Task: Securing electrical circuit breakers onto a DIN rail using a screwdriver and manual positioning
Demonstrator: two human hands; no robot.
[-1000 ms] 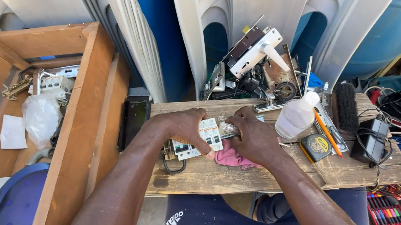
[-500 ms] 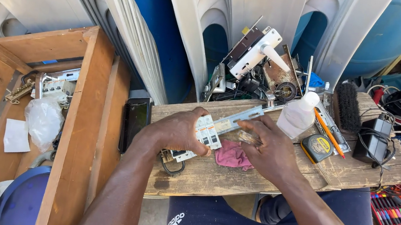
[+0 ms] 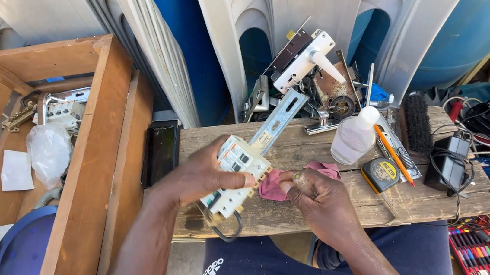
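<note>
Both hands work: my left hand [image 3: 204,179] clamps the breaker [image 3: 235,173] tilted toward one o'clock for access; my right hand [image 3: 320,203] pinches the pink rag [image 3: 273,186].

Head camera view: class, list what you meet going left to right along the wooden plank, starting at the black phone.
Black phone → left hand holding the white breaker unit → pink cloth → right hand → yellow tape measure → black adapter
</note>
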